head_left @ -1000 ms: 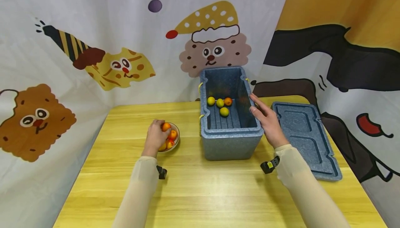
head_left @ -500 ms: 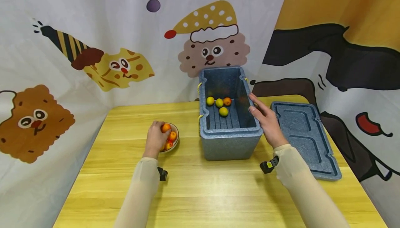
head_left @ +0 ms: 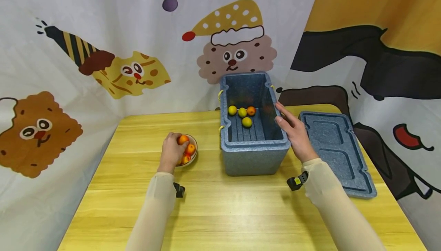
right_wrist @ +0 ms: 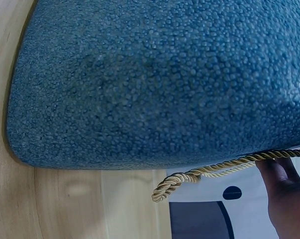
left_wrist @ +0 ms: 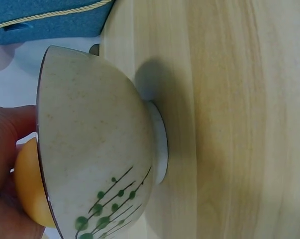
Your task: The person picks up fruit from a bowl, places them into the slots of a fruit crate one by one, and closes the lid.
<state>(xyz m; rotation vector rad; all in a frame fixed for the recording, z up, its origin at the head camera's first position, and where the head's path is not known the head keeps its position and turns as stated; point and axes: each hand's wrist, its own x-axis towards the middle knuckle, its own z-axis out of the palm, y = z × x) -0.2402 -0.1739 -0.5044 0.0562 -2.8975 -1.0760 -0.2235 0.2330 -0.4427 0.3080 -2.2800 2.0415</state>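
At the left, my left hand is over a small bowl and pinches an orange between thumb and fingers. More orange and reddish fruits lie beside it in the bowl. The left wrist view shows the bowl's cream outside with green sprigs, and a yellow-orange fruit at its rim by the fingers. My right hand rests with fairly straight fingers against the right rim of a blue-grey foam box. Inside the box are several yellow fruits and one orange fruit.
The box's lid lies on the wooden table to the right. A yellow rope handle hangs along the box side, near my right fingers. A curtain with cartoon prints hangs right behind the table.
Hardly anything differs: my left hand stays at the orange in the bowl, my right hand stays on the box rim. The head view shifts slightly.
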